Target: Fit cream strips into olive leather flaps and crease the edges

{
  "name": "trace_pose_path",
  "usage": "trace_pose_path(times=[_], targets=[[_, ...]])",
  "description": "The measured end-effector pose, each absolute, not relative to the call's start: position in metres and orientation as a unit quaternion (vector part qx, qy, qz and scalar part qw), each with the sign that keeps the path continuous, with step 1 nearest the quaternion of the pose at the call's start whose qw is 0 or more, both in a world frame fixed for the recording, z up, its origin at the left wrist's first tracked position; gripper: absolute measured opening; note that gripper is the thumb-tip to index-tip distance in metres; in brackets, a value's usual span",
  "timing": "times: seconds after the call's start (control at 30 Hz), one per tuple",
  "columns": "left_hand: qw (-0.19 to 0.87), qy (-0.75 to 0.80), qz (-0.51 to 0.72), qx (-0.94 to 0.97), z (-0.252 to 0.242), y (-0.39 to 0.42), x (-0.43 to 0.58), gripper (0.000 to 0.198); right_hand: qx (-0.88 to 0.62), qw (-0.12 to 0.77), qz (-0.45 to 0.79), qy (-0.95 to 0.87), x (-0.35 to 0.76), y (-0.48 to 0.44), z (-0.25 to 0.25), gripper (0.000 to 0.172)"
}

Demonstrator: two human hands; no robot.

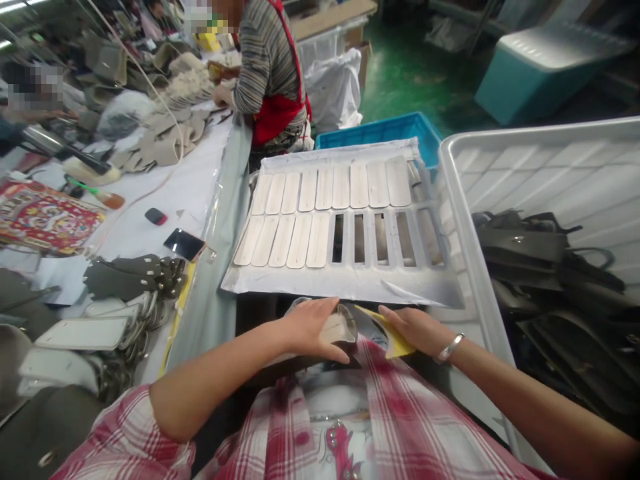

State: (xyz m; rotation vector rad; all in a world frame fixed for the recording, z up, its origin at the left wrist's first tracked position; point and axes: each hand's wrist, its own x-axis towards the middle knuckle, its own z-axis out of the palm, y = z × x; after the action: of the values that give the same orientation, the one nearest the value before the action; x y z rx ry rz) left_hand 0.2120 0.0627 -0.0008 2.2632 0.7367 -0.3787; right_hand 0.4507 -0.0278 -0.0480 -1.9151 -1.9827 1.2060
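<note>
My left hand [313,330] is in front of my body, thumb and fingers spread apart across a pale, round-ended piece with a dark rim [340,325]. The hand touches it, and part of it is hidden under the palm. In my right hand [413,327], a thin yellow sheet-like piece [397,340] is pinched near its edge. Just beyond both hands lies a white-covered board [310,283] bearing two rows of pale oblong pieces [325,190]. Several oblong slots [383,240] in its front row, at the right, have no pale piece over them.
A large white bin [487,267] holding dark bags [530,260] stands at right. Behind the board is a blue crate [395,127]. The left worktable [140,190] carries a phone [184,244] and stacked panels [83,333]. A person in a red apron [275,113] works beyond.
</note>
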Motion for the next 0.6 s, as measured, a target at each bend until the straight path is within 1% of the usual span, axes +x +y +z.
trace_pose_path(times=[0.07, 0.13, 0.17, 0.23, 0.37, 0.5, 0.6], targets=[[0.302, 0.313, -0.121, 0.892, -0.002, 0.047, 0.212, 0.112, -0.608, 0.118, 0.564, -0.547, 0.454, -0.046, -0.051, 0.065], [0.259, 0.34, -0.109, 0.897, -0.005, 0.034, 0.215, 0.107, -0.52, 0.166, 0.694, -0.47, 0.452, -0.061, -0.05, 0.057], [0.24, 0.352, -0.104, 0.899, -0.007, 0.03, 0.217, 0.103, -0.478, 0.184, 0.735, -0.445, 0.451, -0.066, -0.047, 0.054], [0.204, 0.369, -0.089, 0.903, -0.01, 0.023, 0.22, 0.095, -0.42, 0.192, 0.79, -0.404, 0.448, -0.073, -0.043, 0.055], [0.145, 0.381, -0.053, 0.911, -0.015, 0.014, 0.221, 0.087, -0.398, 0.139, 0.823, -0.379, 0.443, -0.071, -0.038, 0.053], [0.127, 0.379, -0.025, 0.916, -0.018, 0.008, 0.22, 0.083, -0.415, 0.125, 0.806, -0.402, 0.437, -0.056, -0.037, 0.043], [0.128, 0.375, -0.013, 0.918, -0.018, 0.007, 0.219, 0.084, -0.418, 0.109, 0.791, -0.433, 0.433, -0.045, -0.034, 0.035]])
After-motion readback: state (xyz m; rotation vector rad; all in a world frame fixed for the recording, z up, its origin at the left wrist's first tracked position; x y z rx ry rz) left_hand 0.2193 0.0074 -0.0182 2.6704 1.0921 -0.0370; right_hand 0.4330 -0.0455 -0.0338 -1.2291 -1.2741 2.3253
